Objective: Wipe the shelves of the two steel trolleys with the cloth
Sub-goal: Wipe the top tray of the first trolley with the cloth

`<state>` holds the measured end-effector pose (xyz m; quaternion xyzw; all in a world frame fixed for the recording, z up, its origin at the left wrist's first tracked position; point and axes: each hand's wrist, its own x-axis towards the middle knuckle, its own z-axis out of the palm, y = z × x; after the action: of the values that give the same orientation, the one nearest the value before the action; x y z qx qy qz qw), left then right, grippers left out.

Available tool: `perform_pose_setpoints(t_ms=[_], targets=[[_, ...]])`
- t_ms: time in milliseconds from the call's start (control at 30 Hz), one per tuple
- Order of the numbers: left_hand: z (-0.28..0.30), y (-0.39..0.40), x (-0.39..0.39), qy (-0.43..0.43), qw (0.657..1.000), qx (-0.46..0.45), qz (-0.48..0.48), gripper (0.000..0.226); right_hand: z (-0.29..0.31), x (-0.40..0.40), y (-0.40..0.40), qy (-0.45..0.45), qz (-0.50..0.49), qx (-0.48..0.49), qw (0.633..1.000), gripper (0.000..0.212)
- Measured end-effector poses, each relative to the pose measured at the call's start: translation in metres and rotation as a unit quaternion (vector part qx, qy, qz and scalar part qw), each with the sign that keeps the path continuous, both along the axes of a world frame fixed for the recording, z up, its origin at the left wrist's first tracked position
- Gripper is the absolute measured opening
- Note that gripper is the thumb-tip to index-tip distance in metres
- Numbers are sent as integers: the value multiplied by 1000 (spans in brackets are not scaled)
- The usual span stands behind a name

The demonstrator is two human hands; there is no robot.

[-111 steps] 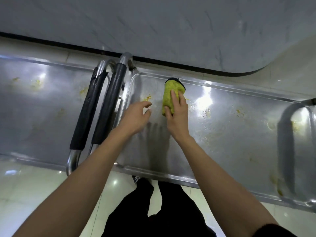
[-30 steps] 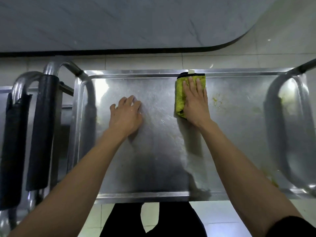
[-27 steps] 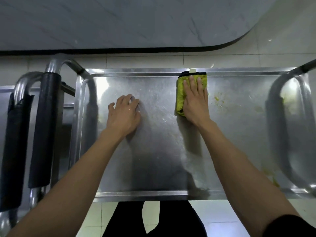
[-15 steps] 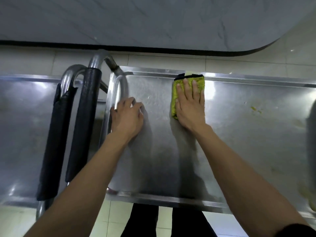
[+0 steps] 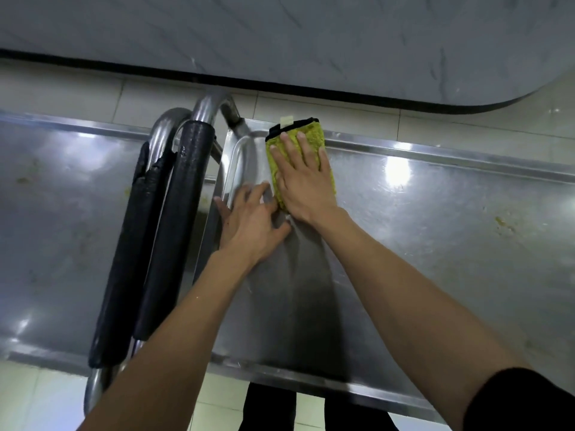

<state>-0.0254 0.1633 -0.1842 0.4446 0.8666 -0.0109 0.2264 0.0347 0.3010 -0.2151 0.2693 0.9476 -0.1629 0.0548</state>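
On your far left lies the top shelf of the left trolley (image 5: 62, 228), dull steel with a few yellowish specks and its raised rim running along the far and near edges. Next come two black-padded handle bars (image 5: 168, 244), side by side and almost touching, closing off the gap between the two trolleys. Just right of them your left hand (image 5: 252, 225) rests on the right trolley shelf (image 5: 435, 259) at its left rim, fingers spread and relaxed, its grip slack and holding nothing; its fingertips sit just beside the cloth. The yellow-green cloth (image 5: 280, 150), black-edged with a small white tag, lies in the shelf's far left corner, its far end touching the far rim. Your right hand (image 5: 306, 185) presses flat on it with straight fingers, grip not closed round it. To the right the shelf runs wide and bare of objects out to the frame edge, with glare patches and a few yellow spots (image 5: 501, 222) near the right. Beyond the far rim you see pale floor tiles (image 5: 342, 110) and a grey marbled surface (image 5: 280, 35) with a black border.
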Motion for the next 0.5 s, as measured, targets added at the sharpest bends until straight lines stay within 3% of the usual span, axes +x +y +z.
perform_pose_setpoints(t_ms=[167,400,500], targets=[[3,7,7,28,1000,-10,6,55,2,11,5,15,-8,-13,1000,58],[15,43,24,84,993,-84,26,55,5,103,52,9,-145,-20,989,59],[16,70,54,89,996,-21,-13,48,7,149,74,2,-169,-9,986,59]])
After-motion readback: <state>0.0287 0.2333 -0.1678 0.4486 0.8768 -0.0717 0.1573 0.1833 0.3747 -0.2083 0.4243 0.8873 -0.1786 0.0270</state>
